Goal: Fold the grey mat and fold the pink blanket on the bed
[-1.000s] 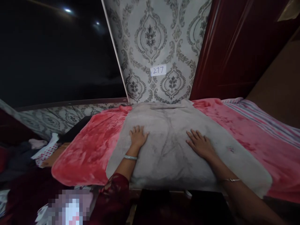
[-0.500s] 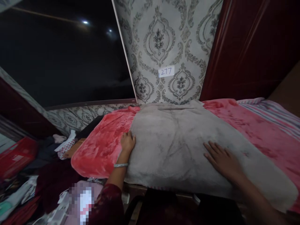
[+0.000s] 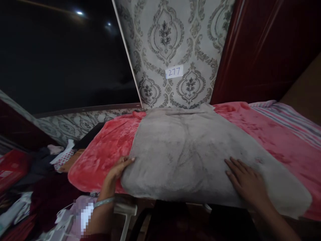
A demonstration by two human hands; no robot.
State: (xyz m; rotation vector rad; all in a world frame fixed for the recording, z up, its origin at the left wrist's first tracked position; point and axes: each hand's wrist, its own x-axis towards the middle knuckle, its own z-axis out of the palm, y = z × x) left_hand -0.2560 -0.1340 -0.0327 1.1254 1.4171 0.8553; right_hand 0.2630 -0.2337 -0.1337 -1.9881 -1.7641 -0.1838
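Observation:
A grey plush cloth (image 3: 185, 144) lies spread over a red plush blanket (image 3: 107, 150), with faint creases down its middle and a small mark near its right side. At the cloth's left edge my left hand (image 3: 120, 167), a bracelet on its wrist, has its thumb over the grey border and its fingers closed on it; part of the fingers is hidden. My right hand (image 3: 247, 179) rests palm down on the right part of the cloth, fingers stretched out and a little apart.
Striped fabric (image 3: 288, 115) lies at the far right. A large dark screen (image 3: 70, 60) stands back left, beside patterned wallpaper bearing a paper label (image 3: 174, 71) reading 277. Piled clothes (image 3: 47, 197) and a red box (image 3: 13, 167) sit at left. A dark red panel (image 3: 260, 50) rises back right.
My left hand has moved toward me and left along the cloth's edge, and the near left corner has shifted left. My right hand stays flat, slightly nearer. The view has tilted a little.

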